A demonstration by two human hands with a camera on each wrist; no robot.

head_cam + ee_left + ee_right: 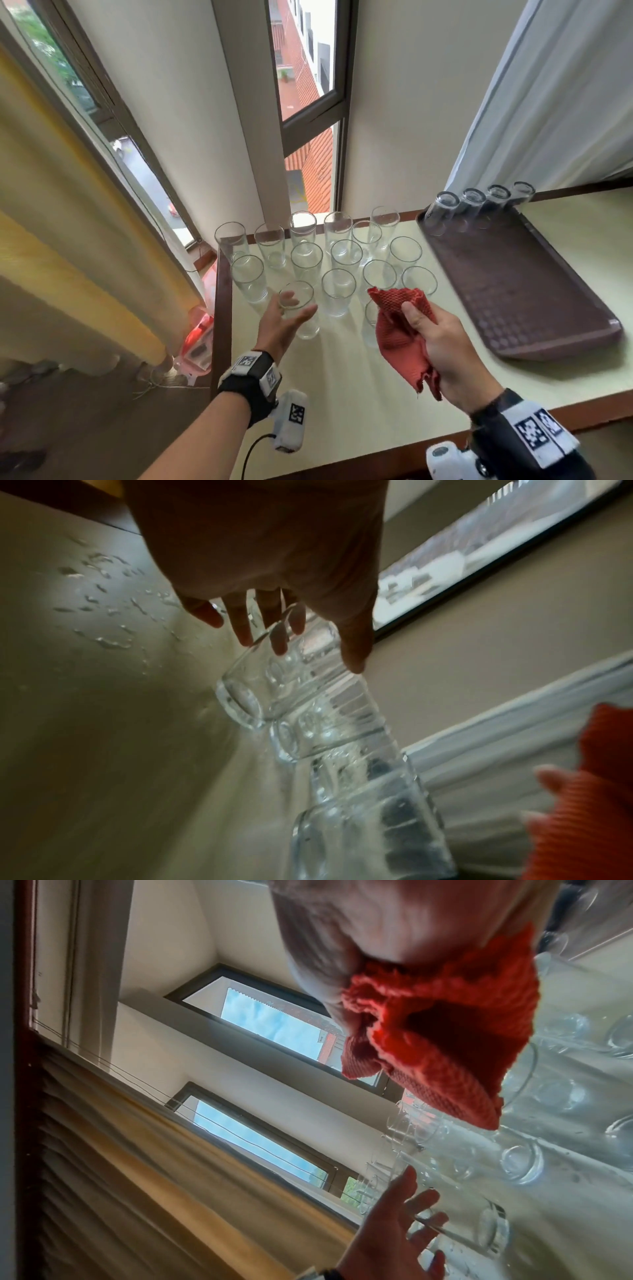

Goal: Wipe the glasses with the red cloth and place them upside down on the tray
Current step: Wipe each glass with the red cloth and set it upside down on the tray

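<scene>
Left hand (pixel 286 325) open, reaching round nearest glass (pixel 298 310), perhaps not yet touching. Right hand (pixel 442 349) gripping cloth (pixel 400 329). Crowded, wet surface (pixel 359 394): risk of slipping, toppling neighbours. Tray (pixel 534 308) right.

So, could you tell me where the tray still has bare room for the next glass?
The tray is bare from the four upturned glasses at its far end to its near rim. The upright glasses crowd the table's far left.
</scene>
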